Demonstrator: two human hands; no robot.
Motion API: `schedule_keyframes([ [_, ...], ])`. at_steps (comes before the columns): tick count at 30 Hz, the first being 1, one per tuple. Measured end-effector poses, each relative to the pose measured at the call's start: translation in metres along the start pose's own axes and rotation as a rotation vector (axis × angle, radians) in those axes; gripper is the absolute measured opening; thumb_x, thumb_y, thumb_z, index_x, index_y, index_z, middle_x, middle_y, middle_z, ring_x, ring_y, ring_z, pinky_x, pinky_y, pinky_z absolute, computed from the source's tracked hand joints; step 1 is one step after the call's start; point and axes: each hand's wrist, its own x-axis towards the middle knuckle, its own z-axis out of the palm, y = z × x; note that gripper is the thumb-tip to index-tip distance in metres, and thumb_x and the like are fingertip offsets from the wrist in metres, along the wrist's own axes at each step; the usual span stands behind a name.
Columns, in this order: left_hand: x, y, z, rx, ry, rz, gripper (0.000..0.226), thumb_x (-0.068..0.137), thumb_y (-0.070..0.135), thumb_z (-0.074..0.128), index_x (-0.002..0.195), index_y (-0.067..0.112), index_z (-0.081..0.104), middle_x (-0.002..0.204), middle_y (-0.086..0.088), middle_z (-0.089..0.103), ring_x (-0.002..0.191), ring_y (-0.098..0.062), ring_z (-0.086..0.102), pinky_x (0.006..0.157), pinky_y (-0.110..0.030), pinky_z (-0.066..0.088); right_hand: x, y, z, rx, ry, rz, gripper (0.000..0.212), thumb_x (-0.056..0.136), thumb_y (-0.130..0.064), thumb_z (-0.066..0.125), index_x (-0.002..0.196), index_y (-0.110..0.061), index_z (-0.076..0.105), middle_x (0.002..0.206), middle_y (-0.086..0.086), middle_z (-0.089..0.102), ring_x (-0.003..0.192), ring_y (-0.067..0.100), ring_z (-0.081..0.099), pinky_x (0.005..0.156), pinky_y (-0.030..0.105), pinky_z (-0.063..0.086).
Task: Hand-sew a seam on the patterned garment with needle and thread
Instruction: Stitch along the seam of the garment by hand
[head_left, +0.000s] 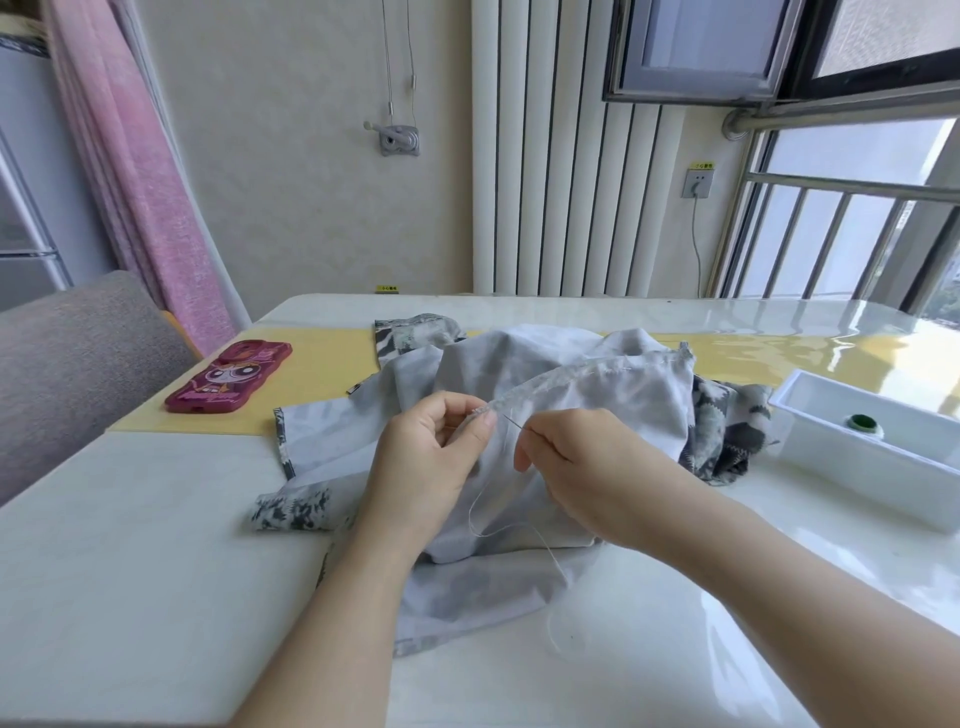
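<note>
A grey-and-white patterned garment (571, 395) lies bunched, inside out, on the white table (130, 545). My left hand (431, 457) pinches the near end of a raised seam edge (561, 376) that runs up and to the right. Just right of it, my right hand (576, 462) pinches a thin needle (513, 420), whose tip points toward the seam by my left fingers. White thread (498, 525) hangs in a loop below both hands and trails down across the cloth.
A pink phone case (228, 383) lies on a yellow mat (322, 374) at the left. A white rectangular tray (872, 457) holding a small green object (862, 422) stands at the right. A grey chair back (78, 364) is at the far left.
</note>
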Motion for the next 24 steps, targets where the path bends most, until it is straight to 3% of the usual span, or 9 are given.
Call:
schedule_keyframes([
  [5,0.000,0.001,0.001,-0.004,-0.001,0.011,0.014,0.086,0.016,0.067,0.078,0.027,0.066,0.066,0.014,0.068,0.062,-0.001,0.057,0.058,-0.013,0.046,0.004,-0.001,0.000,-0.021,0.014,0.012,0.030,0.098,-0.019,0.035,0.091,-0.014,0.064,0.061,-0.006,0.047,0.053,0.008,0.042,0.049,0.019,0.034],
  [15,-0.001,0.003,0.001,-0.012,0.003,0.009,0.013,0.086,0.017,0.068,0.077,0.026,0.066,0.068,0.013,0.069,0.064,-0.002,0.058,0.060,-0.013,0.047,0.005,-0.004,-0.001,-0.056,0.028,-0.011,0.032,0.098,-0.021,0.035,0.088,-0.008,0.063,0.062,0.001,0.050,0.056,0.015,0.045,0.053,0.027,0.038],
  [21,-0.003,0.003,0.002,0.042,0.031,0.024,0.012,0.085,0.021,0.070,0.076,0.028,0.066,0.069,0.015,0.068,0.065,-0.002,0.060,0.064,-0.021,0.048,0.007,-0.003,0.001,-0.110,0.043,-0.022,0.035,0.099,-0.021,0.033,0.091,-0.004,0.062,0.079,0.014,0.062,0.074,0.027,0.057,0.066,0.035,0.043],
  [24,-0.007,0.006,0.005,0.187,0.071,0.136,0.020,0.083,0.018,0.070,0.071,0.034,0.064,0.070,0.019,0.068,0.068,0.004,0.062,0.064,-0.015,0.046,0.011,-0.004,0.003,-0.145,0.019,-0.030,0.034,0.100,-0.020,0.032,0.094,-0.003,0.062,0.084,0.013,0.062,0.078,0.028,0.057,0.071,0.038,0.048],
])
